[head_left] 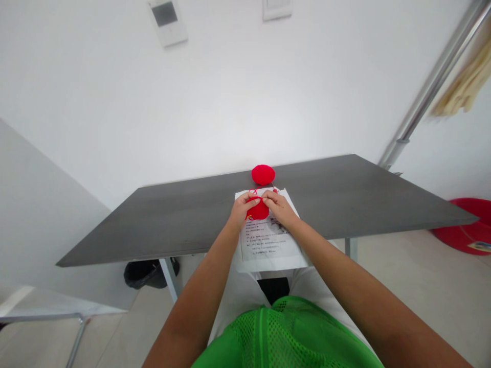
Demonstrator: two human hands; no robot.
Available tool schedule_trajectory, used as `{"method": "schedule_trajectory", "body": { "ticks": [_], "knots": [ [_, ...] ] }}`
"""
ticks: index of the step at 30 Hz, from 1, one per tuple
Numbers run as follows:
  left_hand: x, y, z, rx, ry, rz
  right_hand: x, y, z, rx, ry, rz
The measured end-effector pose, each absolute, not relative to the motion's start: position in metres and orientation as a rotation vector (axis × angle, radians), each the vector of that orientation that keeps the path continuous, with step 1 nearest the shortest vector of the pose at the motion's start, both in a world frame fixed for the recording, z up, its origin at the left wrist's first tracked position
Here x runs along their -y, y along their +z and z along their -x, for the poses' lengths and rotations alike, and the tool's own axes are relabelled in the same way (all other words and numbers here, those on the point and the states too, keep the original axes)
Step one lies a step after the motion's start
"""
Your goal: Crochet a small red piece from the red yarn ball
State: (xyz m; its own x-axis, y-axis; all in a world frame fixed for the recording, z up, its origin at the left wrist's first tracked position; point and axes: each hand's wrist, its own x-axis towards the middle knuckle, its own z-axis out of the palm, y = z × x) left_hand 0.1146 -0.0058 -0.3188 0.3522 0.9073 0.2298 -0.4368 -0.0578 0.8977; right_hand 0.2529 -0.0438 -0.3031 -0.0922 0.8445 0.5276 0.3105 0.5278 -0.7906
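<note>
My left hand (242,205) and my right hand (278,204) meet over a printed sheet of paper (268,240) on the dark grey table (161,220). Both hands are closed, pinching a small red knitted piece (258,210) between them, with thin red yarn looping at its top. A red ball of yarn (263,174) rests on the table just beyond the paper, near the wall.
A black bin (148,273) sits on the floor under the table at left. A red basin (470,227) lies on the floor at far right, beside a slanted metal pole (429,87). A metal frame (72,332) shows at lower left.
</note>
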Motion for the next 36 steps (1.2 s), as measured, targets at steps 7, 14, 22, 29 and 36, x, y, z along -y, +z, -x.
{"method": "schedule_trajectory", "body": {
  "ticks": [7,14,22,29,36],
  "knots": [
    [0.0046,-0.3212,-0.1154,-0.523,1.168,-1.181,0.0445,-0.3025,-0.2532,1.659,0.582,1.003],
    [0.0058,-0.3191,-0.1145,-0.499,1.128,-1.124,0.0435,-0.3037,-0.2533,1.617,0.549,1.012],
    [0.0058,-0.3188,-0.1149,-0.506,1.177,-1.112,0.0422,-0.3045,-0.2529,1.631,0.579,0.994],
    [0.0046,-0.3199,-0.1156,-0.501,1.206,-1.13,0.0411,-0.3062,-0.2532,1.635,0.593,0.999],
    [0.0055,-0.3198,-0.1156,-0.506,1.205,-1.148,0.0434,-0.3033,-0.2534,1.649,0.597,1.008]
  ]
}}
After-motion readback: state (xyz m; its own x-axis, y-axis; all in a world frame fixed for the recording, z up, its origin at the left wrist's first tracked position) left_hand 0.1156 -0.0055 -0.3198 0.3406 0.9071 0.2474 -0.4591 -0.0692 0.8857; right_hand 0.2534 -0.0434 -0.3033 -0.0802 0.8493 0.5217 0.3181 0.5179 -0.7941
